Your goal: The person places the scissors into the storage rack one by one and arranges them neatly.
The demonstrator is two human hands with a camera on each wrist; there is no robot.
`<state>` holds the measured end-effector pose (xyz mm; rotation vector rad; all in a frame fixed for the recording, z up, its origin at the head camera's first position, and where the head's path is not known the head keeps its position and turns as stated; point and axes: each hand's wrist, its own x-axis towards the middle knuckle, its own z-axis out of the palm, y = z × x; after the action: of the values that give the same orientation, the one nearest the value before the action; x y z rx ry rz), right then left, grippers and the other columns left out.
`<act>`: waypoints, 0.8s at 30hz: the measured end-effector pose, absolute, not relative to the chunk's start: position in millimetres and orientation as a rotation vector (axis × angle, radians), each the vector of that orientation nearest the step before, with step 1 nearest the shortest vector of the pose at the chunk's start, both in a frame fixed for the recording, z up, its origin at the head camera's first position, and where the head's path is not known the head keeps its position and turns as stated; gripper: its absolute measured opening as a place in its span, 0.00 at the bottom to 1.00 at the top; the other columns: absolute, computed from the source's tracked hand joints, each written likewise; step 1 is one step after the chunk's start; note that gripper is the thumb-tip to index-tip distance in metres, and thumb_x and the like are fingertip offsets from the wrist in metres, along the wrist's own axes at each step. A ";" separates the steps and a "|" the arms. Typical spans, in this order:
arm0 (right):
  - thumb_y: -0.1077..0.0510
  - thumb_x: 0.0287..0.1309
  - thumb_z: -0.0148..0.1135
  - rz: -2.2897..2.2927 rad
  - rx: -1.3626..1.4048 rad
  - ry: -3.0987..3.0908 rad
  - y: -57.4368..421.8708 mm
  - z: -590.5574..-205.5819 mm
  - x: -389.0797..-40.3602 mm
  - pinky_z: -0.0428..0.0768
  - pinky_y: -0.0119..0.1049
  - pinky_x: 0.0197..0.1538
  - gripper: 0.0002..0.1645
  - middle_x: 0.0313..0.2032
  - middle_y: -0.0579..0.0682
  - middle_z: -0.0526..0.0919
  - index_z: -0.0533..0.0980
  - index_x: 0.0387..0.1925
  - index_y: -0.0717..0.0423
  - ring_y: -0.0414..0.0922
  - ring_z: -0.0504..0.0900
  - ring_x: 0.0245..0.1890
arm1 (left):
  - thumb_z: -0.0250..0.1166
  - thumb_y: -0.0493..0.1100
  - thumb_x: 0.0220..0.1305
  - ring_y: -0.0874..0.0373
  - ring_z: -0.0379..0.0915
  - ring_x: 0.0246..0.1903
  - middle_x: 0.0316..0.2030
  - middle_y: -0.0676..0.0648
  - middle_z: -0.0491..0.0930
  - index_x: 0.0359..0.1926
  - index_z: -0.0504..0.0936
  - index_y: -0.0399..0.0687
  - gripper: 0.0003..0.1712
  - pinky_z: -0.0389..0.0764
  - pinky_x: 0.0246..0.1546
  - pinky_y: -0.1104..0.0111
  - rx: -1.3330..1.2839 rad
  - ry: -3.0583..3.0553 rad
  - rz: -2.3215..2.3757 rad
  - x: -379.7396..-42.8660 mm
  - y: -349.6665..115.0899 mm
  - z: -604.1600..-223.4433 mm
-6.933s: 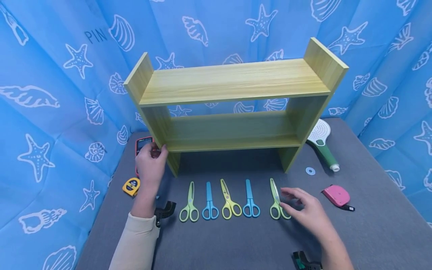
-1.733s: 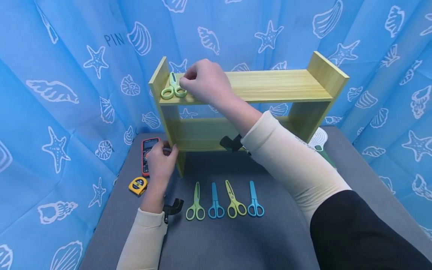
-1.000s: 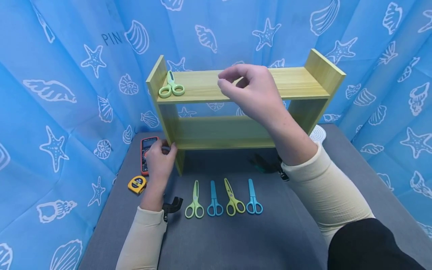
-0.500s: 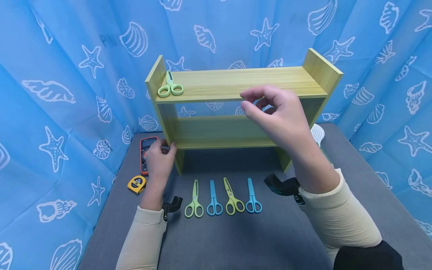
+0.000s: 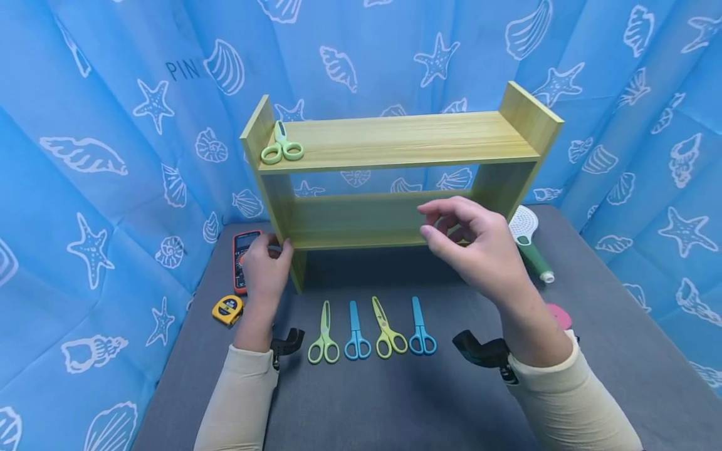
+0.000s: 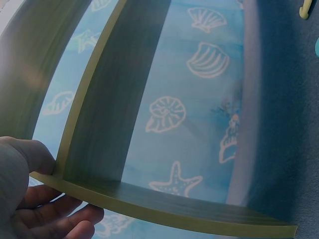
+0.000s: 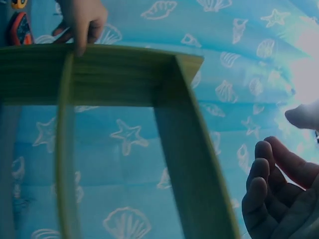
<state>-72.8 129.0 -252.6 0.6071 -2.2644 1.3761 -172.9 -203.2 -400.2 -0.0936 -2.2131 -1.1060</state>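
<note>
My left hand (image 5: 266, 266) grips the left side panel of a two-tier wooden shelf (image 5: 395, 143), thumb on one face and fingers on the other in the left wrist view. Light green scissors (image 5: 282, 147) lie on the top board at its left end. My right hand (image 5: 479, 247), with nothing in it, hovers in front of the shelf's right half, fingers loosely bent and thumb apart. Below the shelf a row of scissors lies on the table: green scissors (image 5: 324, 338), blue scissors (image 5: 356, 338), yellow scissors (image 5: 387, 335) and more blue scissors (image 5: 420, 335).
Left of the shelf lie a red-edged multimeter (image 5: 240, 266) and a yellow tape measure (image 5: 228, 309). On the right are a green-and-white shower head (image 5: 530, 244) and a pink tape measure (image 5: 559, 316), partly behind my right arm. A blue patterned curtain (image 5: 361, 56) hangs behind.
The light green scissors at the row's right end went up to the top board's left end. My right hand let go of them and came back right and down. My left hand stayed.
</note>
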 end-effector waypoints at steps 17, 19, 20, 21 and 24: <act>0.65 0.62 0.69 1.429 0.601 -2.396 150.3 -339.0 -61.0 0.78 0.30 0.40 0.18 0.43 0.47 0.83 0.81 0.54 0.54 0.42 0.79 0.38 | 0.68 0.43 0.67 0.50 0.81 0.30 0.37 0.41 0.84 0.44 0.83 0.36 0.12 0.84 0.30 0.56 -0.071 -2.235 -1.116 -171.8 -202.4 -399.1; 0.65 0.62 0.70 1.425 0.590 -2.418 153.6 -349.7 -58.7 0.79 0.30 0.41 0.18 0.43 0.45 0.83 0.81 0.54 0.54 0.42 0.79 0.38 | 0.67 0.43 0.68 0.50 0.81 0.30 0.38 0.41 0.84 0.44 0.83 0.36 0.13 0.84 0.30 0.56 -0.070 -2.234 -1.120 -171.8 -202.1 -399.2; 0.65 0.62 0.70 1.426 0.585 -2.429 155.3 -355.3 -57.4 0.79 0.31 0.41 0.18 0.43 0.44 0.83 0.81 0.54 0.53 0.42 0.79 0.39 | 0.67 0.43 0.68 0.51 0.81 0.30 0.38 0.41 0.84 0.44 0.83 0.36 0.13 0.85 0.30 0.56 -0.069 -2.234 -1.119 -171.8 -202.0 -399.3; 0.64 0.62 0.70 1.426 0.578 -2.444 156.8 -360.8 -56.2 0.79 0.31 0.41 0.18 0.44 0.44 0.83 0.81 0.54 0.53 0.42 0.79 0.39 | 0.67 0.43 0.68 0.50 0.81 0.30 0.38 0.41 0.84 0.44 0.83 0.36 0.13 0.85 0.30 0.56 -0.069 -2.233 -1.118 -171.9 -201.8 -399.3; 0.63 0.63 0.70 1.441 0.526 -2.496 160.7 -377.1 -52.3 0.80 0.33 0.42 0.17 0.45 0.44 0.83 0.81 0.53 0.52 0.42 0.80 0.39 | 0.67 0.43 0.68 0.50 0.81 0.30 0.38 0.41 0.84 0.44 0.83 0.36 0.13 0.85 0.30 0.56 -0.073 -2.232 -1.112 -172.4 -201.4 -398.8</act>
<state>-52.3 160.7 -377.1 0.5256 -2.4957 1.4408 -172.4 -201.4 -398.8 -0.0733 -2.2317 -1.1120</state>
